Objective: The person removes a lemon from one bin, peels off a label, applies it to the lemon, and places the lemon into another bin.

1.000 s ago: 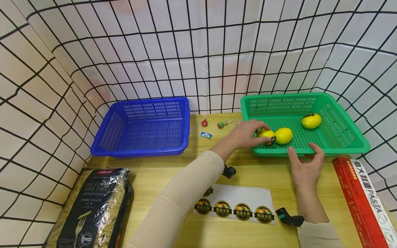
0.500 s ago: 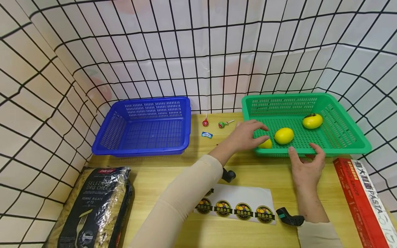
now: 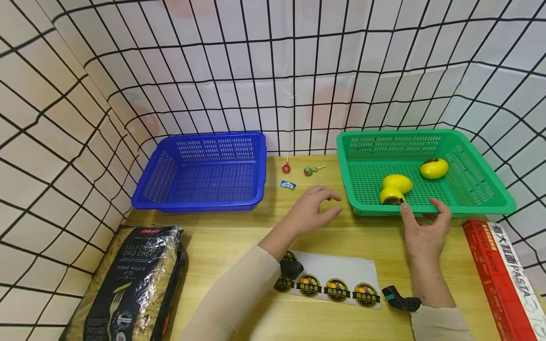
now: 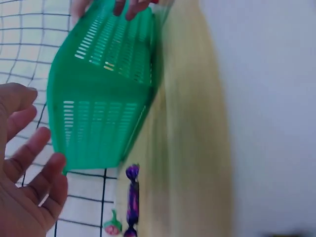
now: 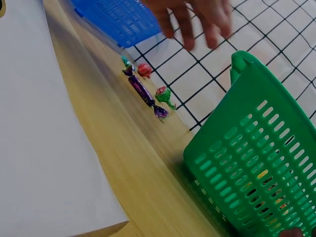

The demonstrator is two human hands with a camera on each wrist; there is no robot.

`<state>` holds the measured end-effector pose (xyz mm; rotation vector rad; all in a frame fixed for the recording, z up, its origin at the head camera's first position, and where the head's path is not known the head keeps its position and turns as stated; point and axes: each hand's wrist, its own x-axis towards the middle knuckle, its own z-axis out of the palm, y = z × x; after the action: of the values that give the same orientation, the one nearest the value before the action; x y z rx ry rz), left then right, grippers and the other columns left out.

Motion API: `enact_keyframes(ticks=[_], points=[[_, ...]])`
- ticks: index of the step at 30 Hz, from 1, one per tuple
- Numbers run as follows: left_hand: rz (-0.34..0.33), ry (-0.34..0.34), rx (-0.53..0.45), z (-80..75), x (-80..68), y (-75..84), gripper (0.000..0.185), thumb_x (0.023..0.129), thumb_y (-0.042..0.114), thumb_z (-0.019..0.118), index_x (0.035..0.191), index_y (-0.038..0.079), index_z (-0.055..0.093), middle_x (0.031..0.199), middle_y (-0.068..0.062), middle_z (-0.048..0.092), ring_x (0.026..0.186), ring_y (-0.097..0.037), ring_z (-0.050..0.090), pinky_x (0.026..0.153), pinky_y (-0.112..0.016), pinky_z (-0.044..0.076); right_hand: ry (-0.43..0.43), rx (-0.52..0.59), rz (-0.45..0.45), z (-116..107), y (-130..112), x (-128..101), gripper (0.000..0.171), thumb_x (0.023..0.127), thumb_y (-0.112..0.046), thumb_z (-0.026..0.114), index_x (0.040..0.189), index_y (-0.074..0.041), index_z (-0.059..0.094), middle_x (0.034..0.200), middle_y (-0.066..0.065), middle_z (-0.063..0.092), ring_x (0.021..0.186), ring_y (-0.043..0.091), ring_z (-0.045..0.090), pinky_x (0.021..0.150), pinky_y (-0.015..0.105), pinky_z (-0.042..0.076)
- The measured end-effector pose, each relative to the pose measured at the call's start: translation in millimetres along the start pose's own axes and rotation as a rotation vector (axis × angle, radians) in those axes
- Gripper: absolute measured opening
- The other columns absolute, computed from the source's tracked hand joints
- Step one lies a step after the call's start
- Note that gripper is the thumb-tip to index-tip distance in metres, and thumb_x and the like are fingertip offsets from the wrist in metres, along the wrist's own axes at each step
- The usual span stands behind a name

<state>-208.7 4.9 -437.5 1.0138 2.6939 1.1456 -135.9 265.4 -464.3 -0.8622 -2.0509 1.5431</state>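
Observation:
My left hand point(image 3: 313, 210) hovers over the table left of the green basket point(image 3: 486, 180), thumb and fingers apart with nothing between them. Two lemons lie against each other near the basket's front: a plain-sided lemon point(image 3: 398, 182) and a nearer lemon point(image 3: 390, 195) with a dark round sticker. A third lemon point(image 3: 434, 168), also dark-marked, is toward the back right. My right hand point(image 3: 426, 234) is at the basket's front wall, thumb and index fingertips at the rim. The purple wrapped candy point(image 5: 142, 92) shows in both wrist views; my left hand mostly hides it in the head view.
A blue basket point(image 3: 215, 206) stands at left. Between the baskets are a red lollipop point(image 3: 286, 167), a green lollipop point(image 3: 308, 171) and a blue packet point(image 3: 287, 184). A sticker sheet point(image 3: 341, 267), pasta bag point(image 3: 132, 284) and red box point(image 3: 496, 279) lie nearer. Black wire grid point(image 3: 294, 76) encloses the table.
My left hand has let go of the stickered lemon and drawn back left, out of the green basket. That lemon has rolled right against the other one. The right hand has stayed at the rim.

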Motion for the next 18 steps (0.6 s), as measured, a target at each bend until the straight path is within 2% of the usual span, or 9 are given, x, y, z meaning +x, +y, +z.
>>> enact_keyframes(ticks=[3, 7, 13, 16, 18], points=[[-0.026, -0.001, 0.021, -0.8, -21.3, -3.6, 0.03, 0.101, 0.038, 0.063, 0.124, 0.018, 0.068, 0.129, 0.002, 0.064, 0.125, -0.017, 0.058, 0.108, -0.032, 0.049, -0.002, 0.001, 0.013, 0, 0, 1, 0.067, 0.091, -0.044, 0.074, 0.147, -0.04, 0.039, 0.12, -0.016, 0.034, 0.086, 0.007, 0.05, 0.071, 0.012, 0.043], [-0.036, 0.018, 0.043, -5.4, -46.4, -8.0, 0.031, 0.1, 0.038, 0.064, 0.124, 0.018, 0.068, 0.129, 0.003, 0.066, 0.127, -0.018, 0.058, 0.108, -0.035, 0.05, -0.006, 0.0, 0.029, -2, -2, 2, 0.067, 0.09, -0.044, 0.075, 0.147, -0.041, 0.039, 0.12, -0.017, 0.035, 0.088, 0.008, 0.049, 0.071, 0.013, 0.043], [-0.07, 0.075, 0.041, -25.1, -77.1, -17.0, 0.029, 0.099, 0.033, 0.068, 0.123, 0.018, 0.067, 0.129, 0.001, 0.066, 0.126, -0.02, 0.058, 0.107, -0.039, 0.05, -0.022, -0.054, 0.043, -7, -4, 3, 0.069, 0.09, -0.05, 0.074, 0.148, -0.043, 0.037, 0.117, -0.017, 0.034, 0.089, 0.003, 0.047, 0.075, 0.018, 0.041], [-0.078, 0.13, 0.05, -36.7, -90.8, -19.1, 0.029, 0.098, 0.031, 0.068, 0.124, 0.018, 0.067, 0.129, 0.001, 0.066, 0.128, -0.021, 0.057, 0.109, -0.041, 0.049, -0.055, -0.091, 0.047, -12, -7, 3, 0.071, 0.091, -0.052, 0.072, 0.151, -0.041, 0.036, 0.106, -0.014, 0.044, 0.081, 0.004, 0.049, 0.07, 0.019, 0.042], [-0.062, 0.183, 0.059, -43.7, -99.2, -19.7, 0.029, 0.098, 0.029, 0.069, 0.124, 0.016, 0.068, 0.127, 0.0, 0.067, 0.127, -0.022, 0.057, 0.109, -0.043, 0.049, -0.084, -0.119, 0.031, -16, -11, 3, 0.071, 0.092, -0.051, 0.071, 0.152, -0.038, 0.036, 0.09, -0.014, 0.05, 0.072, 0.006, 0.05, 0.065, 0.02, 0.042]])
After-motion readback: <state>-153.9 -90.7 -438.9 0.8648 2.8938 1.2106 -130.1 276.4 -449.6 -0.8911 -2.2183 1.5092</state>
